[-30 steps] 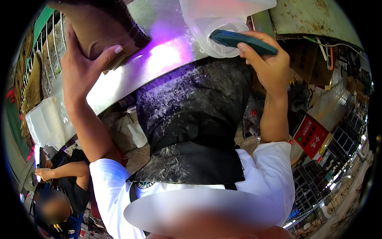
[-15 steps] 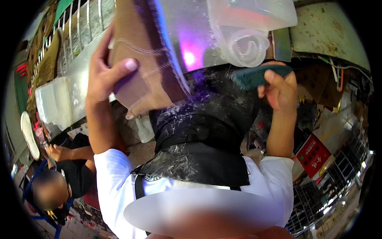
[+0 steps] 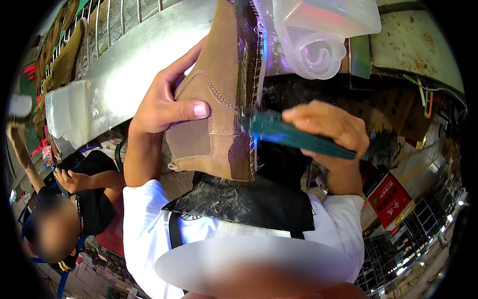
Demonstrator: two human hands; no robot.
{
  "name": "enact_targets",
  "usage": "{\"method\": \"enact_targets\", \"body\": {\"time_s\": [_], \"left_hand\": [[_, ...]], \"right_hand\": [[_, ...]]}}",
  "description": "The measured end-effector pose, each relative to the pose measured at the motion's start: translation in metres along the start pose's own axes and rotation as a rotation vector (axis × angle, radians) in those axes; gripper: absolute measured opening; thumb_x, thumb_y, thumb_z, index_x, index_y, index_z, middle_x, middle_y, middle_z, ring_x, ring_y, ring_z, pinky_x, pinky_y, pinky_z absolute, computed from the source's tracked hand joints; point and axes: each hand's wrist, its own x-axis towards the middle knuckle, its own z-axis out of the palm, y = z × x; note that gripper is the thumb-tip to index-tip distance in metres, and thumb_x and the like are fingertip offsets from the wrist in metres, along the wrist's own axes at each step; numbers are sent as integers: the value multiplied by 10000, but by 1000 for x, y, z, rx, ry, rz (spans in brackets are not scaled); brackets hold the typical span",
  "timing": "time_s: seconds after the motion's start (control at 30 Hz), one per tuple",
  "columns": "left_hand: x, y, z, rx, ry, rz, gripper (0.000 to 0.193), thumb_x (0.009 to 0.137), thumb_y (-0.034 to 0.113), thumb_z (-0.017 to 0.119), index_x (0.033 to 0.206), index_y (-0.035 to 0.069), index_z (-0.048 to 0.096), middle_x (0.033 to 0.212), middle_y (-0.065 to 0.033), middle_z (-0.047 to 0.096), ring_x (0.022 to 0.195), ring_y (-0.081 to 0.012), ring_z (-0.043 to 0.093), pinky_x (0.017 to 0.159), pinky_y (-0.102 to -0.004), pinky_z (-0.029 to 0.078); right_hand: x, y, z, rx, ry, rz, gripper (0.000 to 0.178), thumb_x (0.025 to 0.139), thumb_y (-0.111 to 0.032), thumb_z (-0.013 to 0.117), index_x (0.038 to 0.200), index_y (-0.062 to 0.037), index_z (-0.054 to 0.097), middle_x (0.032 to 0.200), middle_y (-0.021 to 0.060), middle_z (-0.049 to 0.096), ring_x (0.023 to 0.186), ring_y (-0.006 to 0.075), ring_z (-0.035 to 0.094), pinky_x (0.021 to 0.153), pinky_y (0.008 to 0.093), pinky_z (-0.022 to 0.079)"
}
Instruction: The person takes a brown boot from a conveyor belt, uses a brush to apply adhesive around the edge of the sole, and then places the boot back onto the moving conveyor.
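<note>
A light brown leather boot (image 3: 219, 79), with pale stitching and a row of thread along its right-hand edge, is held up in front of me. My left hand (image 3: 169, 102) grips it from the left, thumb lying on its side. Its toe end runs out at the top of the view. A dark, wet-looking band (image 3: 244, 65) follows the stitched edge. My right hand (image 3: 333, 127), somewhat blurred, is closed on a green brush (image 3: 289, 133). The brush's bristle end touches the boot at the dark band.
A translucent plastic container (image 3: 323, 22) stands on the metal bench (image 3: 134, 60), beside a round clear lid (image 3: 318, 55). Another clear tub (image 3: 67, 114) is at the left, near a wire rack (image 3: 107, 30) with brown boots. A co-worker (image 3: 94, 199) sits at the lower left. A red box (image 3: 388, 197) lies right.
The boot has moved right and nearer to me, turning more upright. My right hand has brought the brush left, from apart onto the boot's edge. The dark band looks wetter and shinier.
</note>
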Motion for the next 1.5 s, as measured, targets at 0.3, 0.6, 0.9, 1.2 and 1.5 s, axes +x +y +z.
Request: {"method": "enact_targets", "body": {"time_s": [0.3,0.6,0.9,1.2,1.5], "left_hand": [[-4,5,6,110,-42,19,1093,705,127,901,1601,-50,300,1456,-191,569,1288,-232,596,1115,-341,422],[-12,22,15,289,-57,-56,1132,676,126,916,1615,-19,300,1263,-169,696,1143,-173,640,1039,-287,439],[-15,24,14,481,-71,2,1134,655,131,924,1614,11,330,1120,-167,751,1052,-142,663,984,-264,461],[-10,20,14,315,-39,-38,1104,686,130,918,1611,2,330,1125,-141,740,1025,-137,672,948,-255,477],[-3,10,10,259,11,-7,1065,698,106,908,1595,-21,349,1297,-169,666,1118,-190,678,1006,-303,493]], "right_hand": [[45,18,-36,-192,-65,-278,302,882,-140,779,1071,76,687,1017,255,726,802,326,744,710,352,610],[73,-13,-72,-199,-118,120,290,873,-21,753,1122,109,680,1103,272,715,932,328,735,806,366,601],[99,-18,-82,-555,-378,-220,296,882,-46,749,1121,115,682,1104,263,721,936,309,740,822,341,596],[54,-10,-49,-310,-177,-101,272,849,-41,776,1075,76,681,1024,261,732,886,303,746,795,354,609],[21,15,-27,-126,-142,-151,280,847,-2,775,1077,107,656,983,302,710,777,312,742,649,338,615]]}}
